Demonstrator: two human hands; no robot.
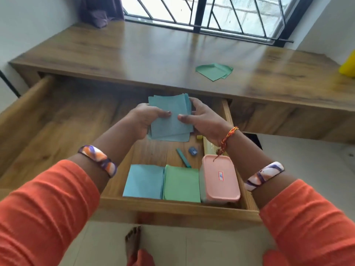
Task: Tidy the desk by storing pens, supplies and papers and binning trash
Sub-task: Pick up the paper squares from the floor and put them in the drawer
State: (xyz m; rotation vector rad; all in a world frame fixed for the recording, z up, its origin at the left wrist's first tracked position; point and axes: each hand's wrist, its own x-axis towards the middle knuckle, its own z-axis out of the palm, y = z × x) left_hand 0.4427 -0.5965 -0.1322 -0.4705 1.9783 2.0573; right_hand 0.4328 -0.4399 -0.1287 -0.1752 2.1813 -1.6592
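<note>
Left hand (146,120) and right hand (199,120) pinch a loose blue stack (170,118) from both sides over the far part of the open drawer (172,206) — likely squaring the sheets before laying them down. Blue pile (143,181) and green pile (181,182) sit side by side at the near edge, sorted by colour; green sheets (214,71) remain on the table (134,52).

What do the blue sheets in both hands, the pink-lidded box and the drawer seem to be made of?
Blue square sheets: thin matte paper, fanned edges. Pink-lidded rectangular box: likely plastic, smooth moulded lid with faint sheen. Open brown drawer: wood-grain board, perhaps laminate.
</note>
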